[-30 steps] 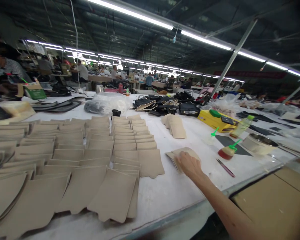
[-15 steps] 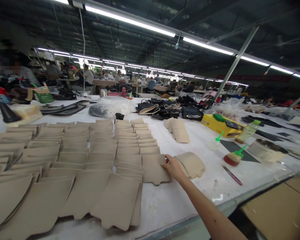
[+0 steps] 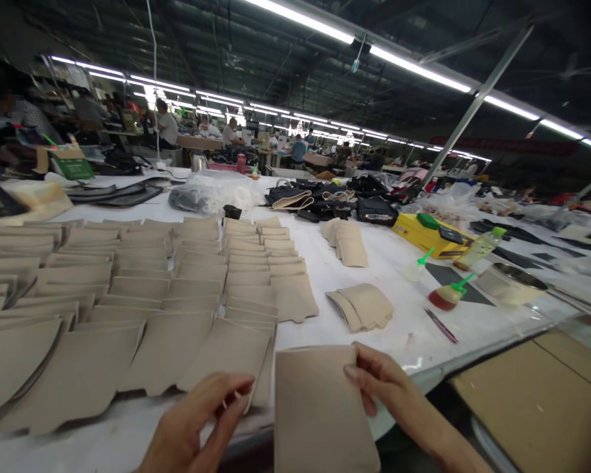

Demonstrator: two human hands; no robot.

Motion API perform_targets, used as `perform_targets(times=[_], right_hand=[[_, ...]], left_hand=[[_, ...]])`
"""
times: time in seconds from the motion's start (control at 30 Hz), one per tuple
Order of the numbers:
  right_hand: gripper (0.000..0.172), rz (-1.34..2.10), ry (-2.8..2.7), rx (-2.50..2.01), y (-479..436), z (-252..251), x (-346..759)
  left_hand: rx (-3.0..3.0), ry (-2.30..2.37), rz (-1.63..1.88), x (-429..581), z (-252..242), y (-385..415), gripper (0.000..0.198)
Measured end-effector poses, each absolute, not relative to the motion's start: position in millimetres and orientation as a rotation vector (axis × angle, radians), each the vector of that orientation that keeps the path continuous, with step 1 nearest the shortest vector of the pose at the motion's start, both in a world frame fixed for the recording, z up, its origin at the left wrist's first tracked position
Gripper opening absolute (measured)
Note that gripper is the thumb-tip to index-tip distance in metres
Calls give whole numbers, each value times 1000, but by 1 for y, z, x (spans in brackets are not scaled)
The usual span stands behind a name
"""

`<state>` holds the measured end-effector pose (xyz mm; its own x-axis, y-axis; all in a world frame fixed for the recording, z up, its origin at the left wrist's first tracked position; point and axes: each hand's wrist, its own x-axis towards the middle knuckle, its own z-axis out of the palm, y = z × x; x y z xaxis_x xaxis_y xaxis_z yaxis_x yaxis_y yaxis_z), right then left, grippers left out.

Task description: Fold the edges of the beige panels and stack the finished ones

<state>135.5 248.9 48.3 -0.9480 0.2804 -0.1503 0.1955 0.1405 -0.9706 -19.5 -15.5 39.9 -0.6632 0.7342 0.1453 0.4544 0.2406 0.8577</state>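
My right hand [image 3: 381,384] grips a flat beige panel [image 3: 320,407] by its upper right edge, thumb on the face and fingers behind. The panel is tilted up in front of me, over the table's near edge. To its left, my left hand [image 3: 197,417] has thumb and forefinger closed in a pinch beside the nearest beige piece [image 3: 231,355]; what lies between the fingertips I cannot make out. Rows of similar overlapping beige pieces [image 3: 142,289] cover the left of the table. A lone beige piece [image 3: 295,295] lies at the front of the right-hand row.
Right of the rows lie a small fanned stack [image 3: 364,305] and another stack [image 3: 349,243]. Farther right are tweezers [image 3: 442,325], a red-liquid squeeze bottle [image 3: 446,297], a metal pot [image 3: 509,286] and a yellow box [image 3: 428,236]. Cardboard [image 3: 536,387] lies below the table edge.
My right hand has left the right-hand row and come nearer, now with a beige panel in it. My left hand has entered from below. The view has tilted down slightly.
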Motion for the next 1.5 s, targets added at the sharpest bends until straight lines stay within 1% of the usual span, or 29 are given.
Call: perform_targets(times=[0.07, 0.13, 0.23, 0.37, 0.43, 0.57, 0.7, 0.73, 0.8, 0.83, 0.9, 0.93, 1.0, 1.1, 1.23, 1.37, 1.5], right_hand=[[36, 2204, -2271, -411, 216, 36, 143], [36, 2319, -2268, -347, 189, 23, 147], [32, 2329, -2330, -311, 169, 8, 151], [30, 2318, -2414, -330, 168, 0, 153], [28, 2218, -2515, -319, 169, 1, 153], [26, 1849, -2742, -341, 168, 0, 154], [24, 1573, -2869, -379, 165, -4, 155], [20, 1529, -2881, -370, 164, -4, 155], [6, 1442, -2866, -323, 160, -1, 155], [11, 1385, -2839, -283, 158, 2, 154], [27, 1254, -2778, -168, 152, 7, 153], [30, 1191, -2759, -105, 149, 9, 152], [31, 1094, -2762, -17, 144, 12, 149], [26, 1013, -2797, 13, 138, 12, 144], [14, 952, -2767, 77, 136, 9, 139], [14, 948, -2767, 116, 137, 9, 137], [17, 942, -2901, 97, 141, 10, 135]], left_hand=[[1079, 2217, 1274, -26, 50, -9, 27], [1099, 2107, 1094, -28, 55, -2, 25], [1086, 1845, 879, -26, 51, 5, 24], [948, 1669, 848, -26, 38, 5, 19], [911, 1619, 835, -28, 35, 4, 18], [793, 1531, 846, -31, 33, 2, 21], [712, 1474, 864, -32, 27, 0, 22], [709, 1474, 862, -32, 26, 0, 22], [723, 1487, 852, -31, 23, 0, 22], [733, 1493, 849, -30, 22, 0, 22], [743, 1501, 850, -28, 21, 1, 22], [750, 1503, 855, -26, 20, 1, 21], [766, 1507, 868, -24, 18, 1, 21], [801, 1511, 878, -22, 16, 3, 21], [860, 1522, 877, -22, 16, 4, 17], [904, 1548, 852, -20, 17, 3, 16], [975, 1606, 805, -15, 13, 3, 17]])
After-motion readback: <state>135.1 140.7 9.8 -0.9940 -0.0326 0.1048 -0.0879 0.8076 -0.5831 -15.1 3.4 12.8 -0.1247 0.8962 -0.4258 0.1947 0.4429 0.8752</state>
